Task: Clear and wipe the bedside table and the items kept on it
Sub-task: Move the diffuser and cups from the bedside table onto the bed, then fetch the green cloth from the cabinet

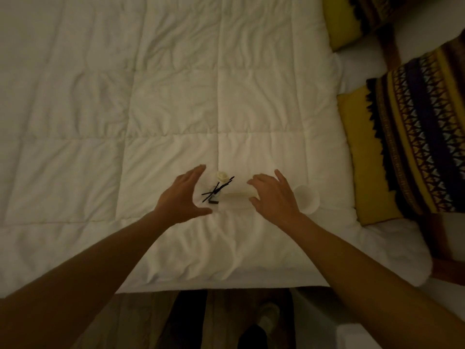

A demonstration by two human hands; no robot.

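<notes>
Left hand [182, 197] spread wide, fingers straight, thumb low, hovering just left of the reed diffuser [216, 191] and holding nothing; whether the palm touches the diffuser cannot be told. Right hand [274, 197] likewise open, fingers fanned and relaxed, hovering over a pale low item [236, 197] that blends into the bedding and cannot be made out clearly. Both forearms stretched forward from the bottom corners of the head view. Reed diffuser standing upright on the white quilted duvet [163, 96], near the bed's close edge, between the two hands: small glass bottle with a dark label, crossed black reeds [217, 188] and one white flower [222, 175] at the top. White cup-like round item [307, 199] just beyond the right hand, on the duvet, partly hidden by the wrist. Patterned cushion [407, 152], yellow with dark and blue zigzag bands, lying at the right side of the bed, well apart from the diffuser; second similar cushion [357, 16] in the upper right corner. Dim, warm light throughout. Dark floor and a pale shoe [268, 319] below the bed's edge.
</notes>
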